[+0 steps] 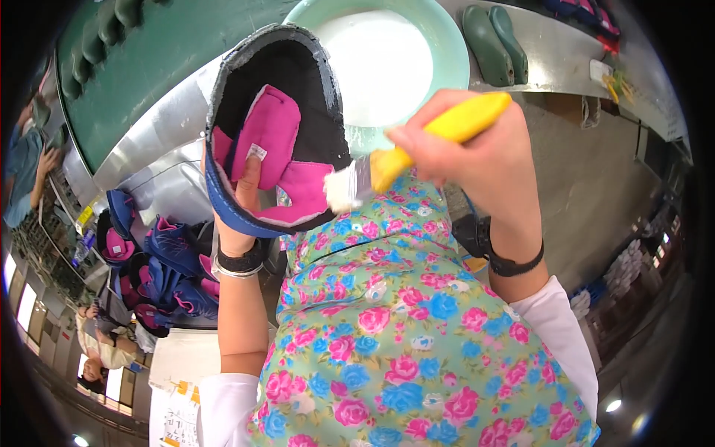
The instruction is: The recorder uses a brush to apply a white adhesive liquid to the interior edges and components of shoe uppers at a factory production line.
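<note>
I clamped my left hand [237, 216] fingers on the shoe upper [275, 127], opening toward me, while my right hand [477, 149] fingers gripped the yellow brush [417, 149], bristles touching its pink lining, just beside the glue basin [447, 45].

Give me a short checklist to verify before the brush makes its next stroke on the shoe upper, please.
1. Left hand grips the shoe upper firmly: ok.
2. Right hand holds the yellow-handled brush: ok.
3. Bristles loaded with white paste: ok.
4. Bristles touch the upper's rim: cannot tell, very close.
5. Basin of white paste within reach: ok, just behind.
6. Pink lining free of paste: cannot tell.
</note>
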`<state>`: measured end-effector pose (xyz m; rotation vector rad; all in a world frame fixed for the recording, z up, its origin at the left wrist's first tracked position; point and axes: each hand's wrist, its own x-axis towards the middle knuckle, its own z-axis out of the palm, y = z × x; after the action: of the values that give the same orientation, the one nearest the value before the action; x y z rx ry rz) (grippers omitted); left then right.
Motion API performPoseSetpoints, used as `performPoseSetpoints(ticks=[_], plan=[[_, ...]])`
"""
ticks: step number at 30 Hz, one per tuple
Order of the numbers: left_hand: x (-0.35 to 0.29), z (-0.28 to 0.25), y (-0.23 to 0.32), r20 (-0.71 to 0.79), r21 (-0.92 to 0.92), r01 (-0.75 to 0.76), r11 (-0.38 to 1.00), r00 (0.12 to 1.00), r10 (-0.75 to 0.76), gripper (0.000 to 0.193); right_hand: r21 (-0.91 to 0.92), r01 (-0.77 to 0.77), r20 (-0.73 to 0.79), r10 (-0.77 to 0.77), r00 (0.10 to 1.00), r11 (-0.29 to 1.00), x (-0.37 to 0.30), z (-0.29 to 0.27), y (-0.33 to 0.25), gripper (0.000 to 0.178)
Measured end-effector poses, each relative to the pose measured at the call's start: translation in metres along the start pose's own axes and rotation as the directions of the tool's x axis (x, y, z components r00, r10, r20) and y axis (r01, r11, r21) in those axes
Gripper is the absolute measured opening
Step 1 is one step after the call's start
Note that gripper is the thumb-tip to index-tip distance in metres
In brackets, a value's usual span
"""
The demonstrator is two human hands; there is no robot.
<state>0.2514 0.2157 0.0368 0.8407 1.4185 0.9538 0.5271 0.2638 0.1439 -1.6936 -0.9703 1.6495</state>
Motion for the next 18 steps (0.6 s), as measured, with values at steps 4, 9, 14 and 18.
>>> performPoseSetpoints(ticks=[4,9,14,18], plan=[[-0.006,0.003,0.021,0.060,-0.311,0.077,0.947,0.996,-0.061,0.039,-0.148,0.202,0.147,-0.180,0.972,0.968,0.005,0.006,-0.001,0.014],[-0.018,-0.010,0.017,0.020,-0.382,0.111,0.918,0.994,-0.111,0.025,-0.296,0.258,0.027,-0.262,0.965,0.920,0.035,0.000,0.000,0.022],[-0.025,-0.014,0.027,0.034,-0.596,0.201,0.777,0.974,-0.226,0.035,-0.369,0.465,-0.078,-0.526,0.847,0.805,0.033,-0.011,-0.043,0.017],[-0.012,-0.055,0.017,0.583,-0.721,0.632,0.285,0.775,-0.244,0.038,-0.221,0.699,0.176,-0.677,0.715,0.680,0.012,0.004,-0.089,0.014]])
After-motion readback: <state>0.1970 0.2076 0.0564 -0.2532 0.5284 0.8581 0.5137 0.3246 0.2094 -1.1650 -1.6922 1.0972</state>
